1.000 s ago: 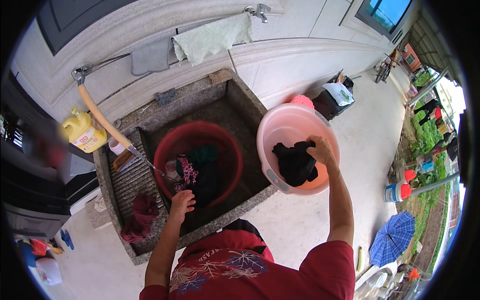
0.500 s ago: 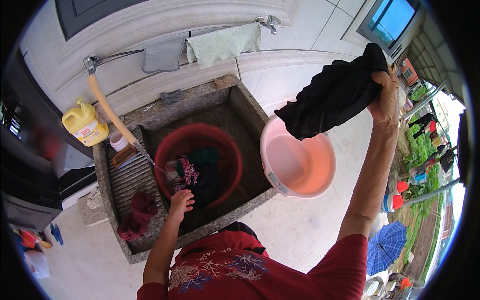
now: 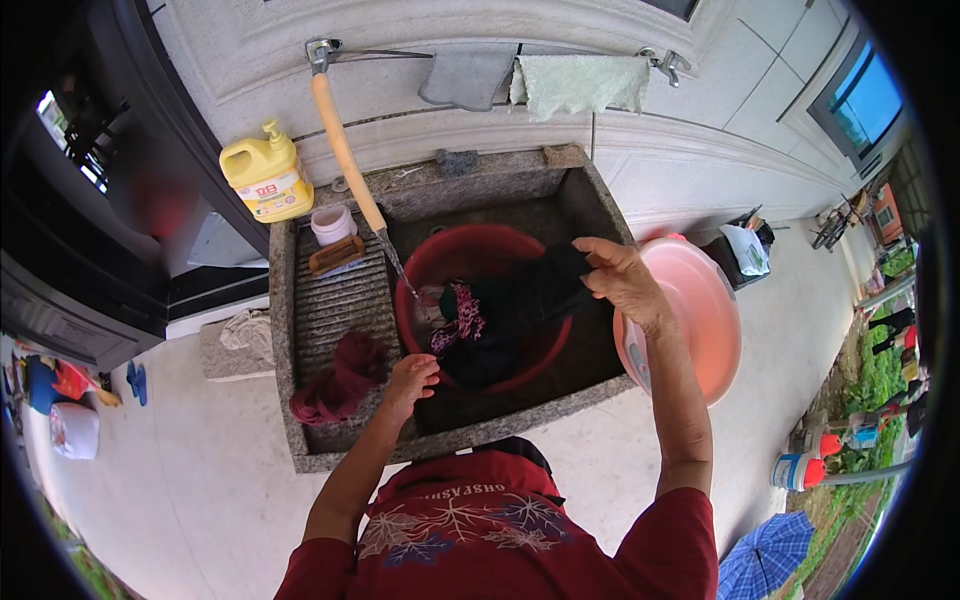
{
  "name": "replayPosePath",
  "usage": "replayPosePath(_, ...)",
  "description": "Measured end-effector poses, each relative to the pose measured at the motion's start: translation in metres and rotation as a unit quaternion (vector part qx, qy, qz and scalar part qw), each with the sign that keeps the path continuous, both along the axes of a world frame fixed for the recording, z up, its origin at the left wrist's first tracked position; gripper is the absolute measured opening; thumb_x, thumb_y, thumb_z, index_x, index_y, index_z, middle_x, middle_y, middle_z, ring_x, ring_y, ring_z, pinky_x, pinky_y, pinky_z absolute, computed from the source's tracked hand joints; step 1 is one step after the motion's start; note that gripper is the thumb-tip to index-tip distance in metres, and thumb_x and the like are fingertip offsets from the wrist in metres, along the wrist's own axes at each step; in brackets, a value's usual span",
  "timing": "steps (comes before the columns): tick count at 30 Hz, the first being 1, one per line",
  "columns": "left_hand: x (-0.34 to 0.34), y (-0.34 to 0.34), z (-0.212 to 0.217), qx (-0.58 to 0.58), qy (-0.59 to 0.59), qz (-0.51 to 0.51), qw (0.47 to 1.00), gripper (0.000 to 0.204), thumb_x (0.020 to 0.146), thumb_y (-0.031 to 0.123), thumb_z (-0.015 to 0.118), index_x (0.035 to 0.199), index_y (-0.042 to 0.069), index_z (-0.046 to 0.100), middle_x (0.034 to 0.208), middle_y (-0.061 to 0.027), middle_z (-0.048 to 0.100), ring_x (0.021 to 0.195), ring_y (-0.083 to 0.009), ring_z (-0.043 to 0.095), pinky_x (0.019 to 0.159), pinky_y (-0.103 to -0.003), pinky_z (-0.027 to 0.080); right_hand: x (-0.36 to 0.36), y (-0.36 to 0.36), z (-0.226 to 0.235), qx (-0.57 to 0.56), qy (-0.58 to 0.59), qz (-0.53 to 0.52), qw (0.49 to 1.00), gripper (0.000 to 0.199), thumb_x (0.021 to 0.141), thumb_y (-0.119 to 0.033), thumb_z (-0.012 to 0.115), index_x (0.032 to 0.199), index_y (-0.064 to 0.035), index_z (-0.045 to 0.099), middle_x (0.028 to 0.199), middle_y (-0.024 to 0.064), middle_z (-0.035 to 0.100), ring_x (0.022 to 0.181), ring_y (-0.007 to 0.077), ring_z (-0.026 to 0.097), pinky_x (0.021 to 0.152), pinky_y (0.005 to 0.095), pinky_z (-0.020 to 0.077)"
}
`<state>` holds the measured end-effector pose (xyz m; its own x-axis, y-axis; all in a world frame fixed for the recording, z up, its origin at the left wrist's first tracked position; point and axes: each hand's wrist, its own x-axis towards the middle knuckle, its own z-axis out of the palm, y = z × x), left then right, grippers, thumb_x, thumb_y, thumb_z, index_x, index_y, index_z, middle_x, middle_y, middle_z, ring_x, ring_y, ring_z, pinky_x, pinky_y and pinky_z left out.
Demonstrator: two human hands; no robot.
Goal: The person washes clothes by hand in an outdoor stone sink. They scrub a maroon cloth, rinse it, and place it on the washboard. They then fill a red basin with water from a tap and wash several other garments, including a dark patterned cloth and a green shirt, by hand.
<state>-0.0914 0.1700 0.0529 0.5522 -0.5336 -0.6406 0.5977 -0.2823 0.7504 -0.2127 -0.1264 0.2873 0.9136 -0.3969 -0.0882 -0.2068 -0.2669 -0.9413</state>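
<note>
A red basin (image 3: 425, 262) sits inside a grey stone sink (image 3: 283, 395). Dark clothes lie in it along with a pink-and-black patterned cloth (image 3: 466, 312). With bent fingers, my right hand (image 3: 630, 287) grips the end of a black garment (image 3: 558, 282), which trails down into the basin. My left hand (image 3: 411, 381) is by the basin's near left rim, fingers loosely curved and apart, with nothing visible in it. From a tan hose (image 3: 345, 140), a thin stream of water runs into the basin. A maroon cloth (image 3: 345, 382) rests on the ribbed washboard (image 3: 340, 293) at the left.
A pink tub (image 3: 700, 310) stands to the sink's right. On the left ledge are a yellow jug (image 3: 268, 177), a white cup (image 3: 333, 225) and a wooden brush (image 3: 336, 256). Towels (image 3: 580, 85) hang along the wall. A blue umbrella (image 3: 768, 552) lies at lower right.
My right hand has brought the black garment down and left, from above the pink tub to the red basin. The whole view has turned; my left hand stays near the basin's rim.
</note>
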Motion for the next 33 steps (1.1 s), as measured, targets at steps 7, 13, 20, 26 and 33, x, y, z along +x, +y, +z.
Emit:
replayPosePath(7,-0.003,0.010,-0.006,0.015,-0.016,-0.011,1.000,0.031,0.083,0.025,0.062,0.109,0.009,0.057,0.098,-0.0017,0.061,0.079,-0.0121,0.059,0.060,-0.026,0.047,-0.024,0.045,-0.102,-0.244,0.091,0.064,0.963,0.051,0.075,-0.015,0.064,0.124,-0.0138,0.049,0.105,0.0175,0.054,0.098,0.0330,0.054,0.085,0.0391,0.0462)
replayPosePath(13,-0.017,0.001,0.006,0.011,-0.035,-0.056,0.998,0.032,0.084,0.027,0.062,0.110,0.009,0.057,0.095,-0.0004,0.059,0.078,-0.0114,0.057,0.062,-0.026,0.045,-0.012,0.087,-0.157,-0.297,0.141,0.083,0.941,0.060,0.070,-0.026,0.068,0.126,-0.0259,0.047,0.130,0.0196,0.037,0.108,0.0469,0.046,0.085,0.0507,0.0451)
replayPosePath(20,-0.016,0.022,0.004,-0.042,-0.132,-0.060,0.989,0.030,0.083,0.018,0.063,0.107,0.000,0.056,0.094,-0.0072,0.061,0.083,-0.0148,0.057,0.071,-0.028,0.046,0.034,0.121,-0.216,-0.540,0.145,0.180,0.810,0.064,0.065,-0.032,0.073,0.124,-0.0333,0.049,0.145,0.0109,0.023,0.124,0.0510,0.028,0.084,0.0643,0.0385)
replayPosePath(26,-0.011,0.060,-0.007,-0.018,-0.285,-0.009,0.958,0.028,0.081,0.016,0.065,0.103,0.001,0.058,0.096,-0.0113,0.062,0.087,-0.0222,0.060,0.075,-0.030,0.047,0.030,0.084,-0.216,-0.406,0.314,0.174,0.841,0.055,0.072,-0.029,0.069,0.122,-0.0406,0.050,0.144,0.0029,0.030,0.127,0.0380,0.033,0.090,0.0636,0.0338)
replayPosePath(33,0.011,0.085,0.062,0.185,-0.621,0.026,0.761,0.037,0.069,0.010,0.070,0.104,0.006,0.057,0.105,-0.0109,0.056,0.099,-0.0309,0.051,0.085,-0.039,0.041,0.086,0.041,-0.201,-0.403,0.516,0.209,0.727,0.033,0.073,-0.025,0.066,0.106,-0.0284,0.064,0.134,0.0046,0.044,0.117,0.0285,0.045,0.085,0.0554,0.0373)
